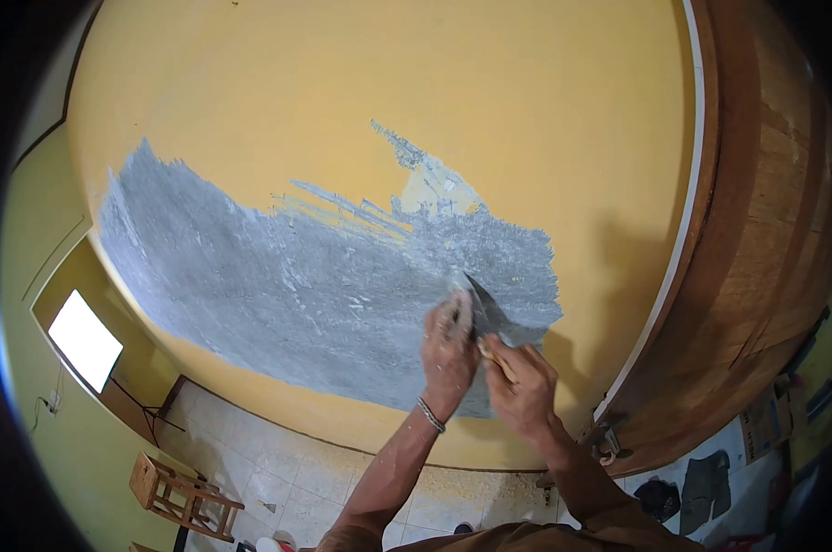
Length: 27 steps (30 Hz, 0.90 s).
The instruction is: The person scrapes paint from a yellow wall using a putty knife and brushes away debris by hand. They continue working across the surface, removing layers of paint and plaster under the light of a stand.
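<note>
Yellow paint covers the wall (545, 110), with a wide grey bare patch (241, 267) across its middle. My right hand (523, 382) is closed around the wooden handle of a scraper (477, 308), whose thin metal blade lies against the grey patch. Beside it, my left hand (448, 345), dusty at the fingers and with a bracelet at the wrist, is closed against the blade. Its fingertips partly hide the metal. Above the hands, a ragged strip of half-stripped paint (434, 189) runs up into the yellow.
A wooden stool (181, 497) stands lower left on the tiled floor (287, 497), where pale debris lies. A brown wooden door (765, 221) borders the wall at right. Dark items (705, 492) lie lower right. A bright screen or lamp panel (85, 340) is at left.
</note>
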{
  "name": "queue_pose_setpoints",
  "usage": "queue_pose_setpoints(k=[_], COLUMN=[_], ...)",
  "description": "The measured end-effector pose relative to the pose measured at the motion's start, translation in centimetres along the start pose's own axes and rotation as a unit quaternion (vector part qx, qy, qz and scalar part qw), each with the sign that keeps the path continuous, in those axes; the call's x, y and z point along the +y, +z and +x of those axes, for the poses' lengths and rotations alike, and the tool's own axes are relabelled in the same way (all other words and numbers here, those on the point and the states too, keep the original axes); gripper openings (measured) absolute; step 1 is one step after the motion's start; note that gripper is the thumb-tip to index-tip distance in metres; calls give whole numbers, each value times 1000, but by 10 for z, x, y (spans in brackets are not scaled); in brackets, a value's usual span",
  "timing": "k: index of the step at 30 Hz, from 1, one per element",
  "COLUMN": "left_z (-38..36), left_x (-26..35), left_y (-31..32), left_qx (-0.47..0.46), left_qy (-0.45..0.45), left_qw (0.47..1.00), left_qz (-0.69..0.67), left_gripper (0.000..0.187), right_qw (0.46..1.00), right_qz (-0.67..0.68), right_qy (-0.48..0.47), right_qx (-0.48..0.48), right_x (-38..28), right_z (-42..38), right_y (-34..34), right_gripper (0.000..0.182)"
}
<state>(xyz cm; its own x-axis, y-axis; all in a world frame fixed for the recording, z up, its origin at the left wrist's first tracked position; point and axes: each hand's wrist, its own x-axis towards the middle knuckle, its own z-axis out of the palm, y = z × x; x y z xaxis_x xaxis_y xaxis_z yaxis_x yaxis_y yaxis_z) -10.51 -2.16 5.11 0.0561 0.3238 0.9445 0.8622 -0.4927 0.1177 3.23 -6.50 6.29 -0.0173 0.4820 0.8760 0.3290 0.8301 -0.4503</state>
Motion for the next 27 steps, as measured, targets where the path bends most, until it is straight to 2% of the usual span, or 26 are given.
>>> queue_pose_setpoints(k=[1, 4, 6, 8, 11, 12, 14, 16, 18, 20, 22, 24, 26, 27], left_z=[-5, 16, 37, 46, 38, 42, 69, 82, 82, 74, 74, 86, 89, 82], left_x=[3, -5, -2, 4, 3, 6, 8, 13, 17, 13, 13, 19, 22, 19], left_y=[0, -1, -8, -10, 4, 7, 3, -2, -3, 4, 7, -4, -5, 3], left_qx=[-37, -15, 0, 25, -28, -42, -29, -14, -8, 0, -4, -7, -29, 5], left_qy=[7, 25, 32, -12, 70, 82, 85, 92, 73, 89, 106, 90, 48, 89], left_qw=[999, 999, 999, 1000, 997, 995, 996, 996, 997, 996, 994, 996, 998, 996], left_qz=[3, 18, 34, -7, -12, -25, -19, -12, -24, -17, 8, -4, -19, 2], left_gripper=[69, 68, 66, 61, 64, 64, 65, 66, 68, 70, 70, 71, 71, 72], right_qw=[1000, 999, 999, 1000, 999, 999, 998, 996, 997, 998, 997, 998, 999, 999], right_qz=[-2, -29, 15, 10, 1, -12, -27, 53, 45, -2, 16, 27, -2, -13], right_qy=[16, 30, -15, -4, -16, 13, 49, 18, 7, 47, 64, 13, 15, 25], right_qx=[2, 7, 35, 26, 51, 42, 31, 75, 67, 37, 38, 53, 38, 34], right_x=[5, 3, 2, -2, 2, 3, -1, -7, -9, -10, -7, -15, -23, -21], right_z=[-8, 6, 28, 31, 25, 28, 36, 60, 57, 40, 45, 62, 61, 51], right_y=[-4, 0, 10, 4, -12, -18, -22, -18, -26, -34, -32, -27, -35, -38], right_gripper=[30, 30, 31, 32, 30, 30, 30, 32, 33, 31, 32, 33, 33, 32])
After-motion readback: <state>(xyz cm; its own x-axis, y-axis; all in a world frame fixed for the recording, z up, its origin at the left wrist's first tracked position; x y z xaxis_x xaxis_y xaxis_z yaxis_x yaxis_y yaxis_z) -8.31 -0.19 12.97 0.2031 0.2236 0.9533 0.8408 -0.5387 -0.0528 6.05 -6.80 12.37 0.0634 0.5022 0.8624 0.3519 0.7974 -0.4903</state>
